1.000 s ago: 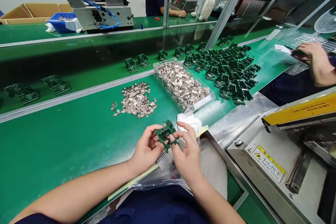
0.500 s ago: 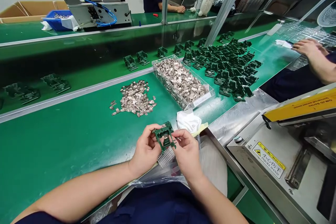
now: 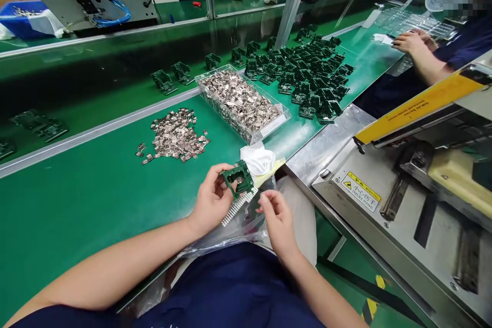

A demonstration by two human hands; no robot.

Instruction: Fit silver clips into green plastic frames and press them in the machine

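My left hand (image 3: 212, 199) is closed around the edge of a dark green plastic frame (image 3: 243, 170) with an opening in its middle. Its thumb lies by the opening. My right hand (image 3: 279, 221) is apart from the frame, to its lower right, with thumb and fingertips pinched together. Whether anything small sits in that pinch cannot be made out. Beneath the frame a comb-like metal strip (image 3: 232, 211) with many thin teeth shows over clear plastic film. A crumpled white cloth (image 3: 258, 159) lies just beyond the frame.
Small metal pieces form a loose pile (image 3: 177, 136) and fill a clear box (image 3: 251, 136). Many green frames are heaped (image 3: 307, 74) behind it. A machine (image 3: 355, 192) with an injury-warning label stands at right. A co-worker's hands (image 3: 415, 42) are at far right.
My right hand has let go of the green frame and drawn back down and to the right. My left hand keeps hold of it. The view has turned to the right.
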